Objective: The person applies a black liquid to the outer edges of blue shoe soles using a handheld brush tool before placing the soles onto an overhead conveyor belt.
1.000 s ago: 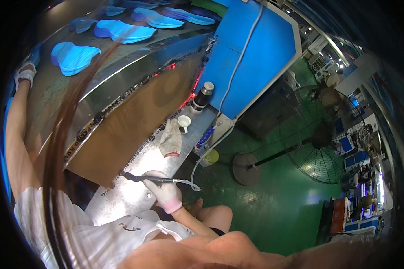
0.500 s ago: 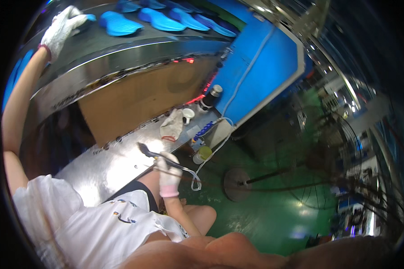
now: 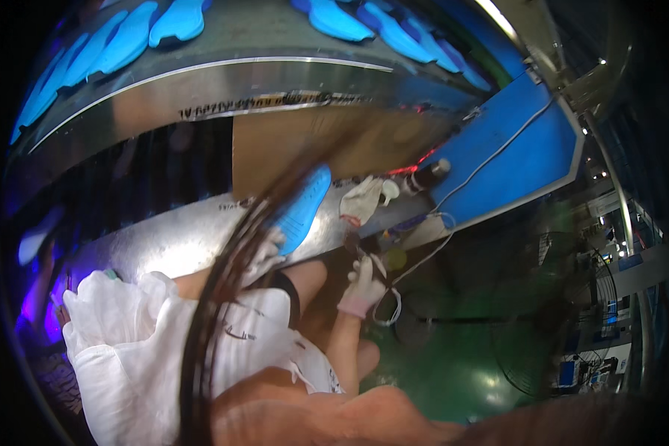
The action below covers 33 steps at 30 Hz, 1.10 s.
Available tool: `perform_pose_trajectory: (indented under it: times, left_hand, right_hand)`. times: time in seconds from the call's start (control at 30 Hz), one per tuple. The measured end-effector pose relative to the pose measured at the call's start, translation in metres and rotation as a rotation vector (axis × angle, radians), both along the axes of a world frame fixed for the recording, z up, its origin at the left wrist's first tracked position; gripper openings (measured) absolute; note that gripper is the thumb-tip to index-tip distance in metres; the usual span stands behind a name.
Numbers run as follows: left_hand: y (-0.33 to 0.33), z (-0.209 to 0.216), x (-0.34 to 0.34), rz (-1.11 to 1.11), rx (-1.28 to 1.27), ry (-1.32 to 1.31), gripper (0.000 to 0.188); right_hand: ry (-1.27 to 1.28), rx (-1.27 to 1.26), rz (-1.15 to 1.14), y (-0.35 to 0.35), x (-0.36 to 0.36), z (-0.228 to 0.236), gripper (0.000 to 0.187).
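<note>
My left hand (image 3: pixel 264 256), in a white work glove, grips the lower end of a bright blue shoe insole (image 3: pixel 303 213) above the metal ledge (image 3: pixel 156 245). Dark strands of hair blur across the view and hide part of that hand. To its right, my right hand (image 3: pixel 363 286), in a white glove with a pink cuff, is closed around a dark, brush-like tool (image 3: pixel 354 244) whose head is smeared by motion. Several more blue insoles (image 3: pixel 119 46) lie on the grey belt (image 3: pixel 253 33) at the far side, in a left and a right group.
A cardboard sheet (image 3: pixel 290 152) covers part of the machine front. On the ledge lie a spare glove (image 3: pixel 361 201), a small white cup-like item (image 3: pixel 389 192) and a black cylinder (image 3: pixel 430 177). A white cable (image 3: pixel 492 154) runs down the blue panel (image 3: pixel 513 171). A fan (image 3: pixel 572 320) stands at right.
My left hand has come back from the belt to the ledge with an insole. My right hand keeps the brush-like tool, its head now turned upward. The view has shifted left.
</note>
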<state>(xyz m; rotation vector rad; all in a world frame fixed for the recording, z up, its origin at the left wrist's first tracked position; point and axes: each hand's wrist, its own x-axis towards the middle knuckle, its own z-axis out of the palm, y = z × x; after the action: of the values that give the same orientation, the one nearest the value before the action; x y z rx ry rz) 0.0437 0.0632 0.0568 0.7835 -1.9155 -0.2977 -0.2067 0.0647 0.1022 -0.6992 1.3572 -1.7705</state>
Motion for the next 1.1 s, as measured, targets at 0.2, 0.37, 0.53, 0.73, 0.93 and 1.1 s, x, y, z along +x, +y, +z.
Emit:
perform_pose_trajectory:
  times: [0.2, 0.37, 0.53, 0.73, 0.93, 1.1]
  left_hand:
    - [-0.002, -0.042, 0.005, 0.194, 0.462, 0.227, 0.022]
    - [-0.064, -0.047, -0.008, -0.018, 1.824, 1.341, 0.071]
    - [-0.065, -0.035, -0.038, -0.421, 1.956, 1.586, 0.078]
    - [-0.054, -0.016, -0.038, -1.169, 1.643, 1.567, 0.072]
    - [-0.051, 0.023, -0.055, -1.07, 1.302, 1.822, 0.059]
    - [-0.049, 0.02, -0.056, -1.363, 1.269, 1.867, 0.057]
  right_hand:
    - [0.243, 0.131, 0.215, -0.053, 0.04, -0.024, 0.02]
    - [0.964, 0.342, 0.2, -0.09, 0.072, -0.049, 0.039]
    - [1.137, 0.197, 0.278, -0.057, 0.083, -0.039, 0.025]
    - [0.818, 0.089, 0.336, -0.031, 0.061, 0.036, 0.02]
    - [0.844, -0.392, 0.445, -0.018, 0.07, 0.048, 0.024]
    - [1.042, -0.466, 0.141, -0.027, 0.062, 0.049, 0.023]
